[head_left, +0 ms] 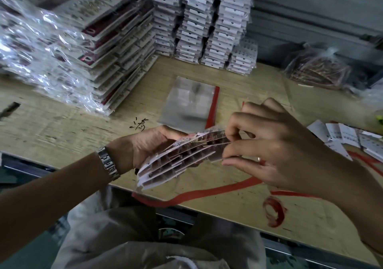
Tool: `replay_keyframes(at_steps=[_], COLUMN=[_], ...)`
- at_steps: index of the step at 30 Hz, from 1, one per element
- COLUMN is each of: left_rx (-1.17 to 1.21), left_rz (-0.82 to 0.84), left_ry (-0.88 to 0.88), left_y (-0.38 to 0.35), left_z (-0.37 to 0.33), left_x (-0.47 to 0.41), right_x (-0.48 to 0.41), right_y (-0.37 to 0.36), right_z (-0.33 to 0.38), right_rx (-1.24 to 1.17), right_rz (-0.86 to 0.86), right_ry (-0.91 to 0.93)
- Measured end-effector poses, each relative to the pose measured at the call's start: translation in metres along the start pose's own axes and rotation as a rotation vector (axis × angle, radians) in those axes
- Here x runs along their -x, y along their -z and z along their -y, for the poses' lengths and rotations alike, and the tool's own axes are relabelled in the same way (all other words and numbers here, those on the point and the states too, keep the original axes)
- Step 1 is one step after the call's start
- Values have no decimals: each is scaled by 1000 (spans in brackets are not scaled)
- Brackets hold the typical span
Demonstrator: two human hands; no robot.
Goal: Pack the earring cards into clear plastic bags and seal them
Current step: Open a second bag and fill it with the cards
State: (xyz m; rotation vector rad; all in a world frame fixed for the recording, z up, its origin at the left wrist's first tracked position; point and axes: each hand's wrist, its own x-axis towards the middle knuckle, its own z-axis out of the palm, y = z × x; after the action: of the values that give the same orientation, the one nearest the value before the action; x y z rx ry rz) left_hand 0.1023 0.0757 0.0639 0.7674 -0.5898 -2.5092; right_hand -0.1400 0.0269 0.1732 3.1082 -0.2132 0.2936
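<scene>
A fanned bundle of earring cards [182, 159] sits inside a clear plastic bag, held above the table's front edge. My left hand [149, 144], with a metal watch on the wrist, grips the bundle from underneath. My right hand [275, 144] pinches the bundle's right end with curled fingers. Behind the hands, a stack of empty clear bags [190, 101] with a red strip along its right side lies flat on the wooden table [62, 127]. Loose earring cards [348, 140] lie at the right.
Packed cards in bags are piled at the back left [68, 47]. Tall stacks of white cards [207, 22] stand at the back centre. A bag of copper-coloured pieces [319, 69] lies back right. Red strips [273, 208] lie on the table's front. A large plastic sack [145, 237] hangs below the edge.
</scene>
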Motion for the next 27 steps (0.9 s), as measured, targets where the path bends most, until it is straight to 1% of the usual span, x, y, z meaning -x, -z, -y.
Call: replay_keyframes(at_steps=[3,9,11,14,19,23,27], left_rx=[34,-153,-166,-118,-40,-74,-86], left_rz=[-19,-273,-315,-265,-103,-34,-23], left_ry=[-10,-36,-37,-22,-5,-28,-27], left_y=[1,4,5,6,4,7,9], left_z=[3,7,8,8,4,6,6], left_x=[0,-2,-3,-3,-2,-3,-5], right_x=[-1,-4,-4,-5,-4,-6,-7], right_y=[-2,-7,-9,-8,-9,-12,-16], right_z=[0,1,1,1,0,1,3], right_rx=[55,129,122,86,56,58,42], right_rz=[-34,-30,-31,-38,-76,-116,-120], right_ry=[-5,-6,-8,-7,26,47,68])
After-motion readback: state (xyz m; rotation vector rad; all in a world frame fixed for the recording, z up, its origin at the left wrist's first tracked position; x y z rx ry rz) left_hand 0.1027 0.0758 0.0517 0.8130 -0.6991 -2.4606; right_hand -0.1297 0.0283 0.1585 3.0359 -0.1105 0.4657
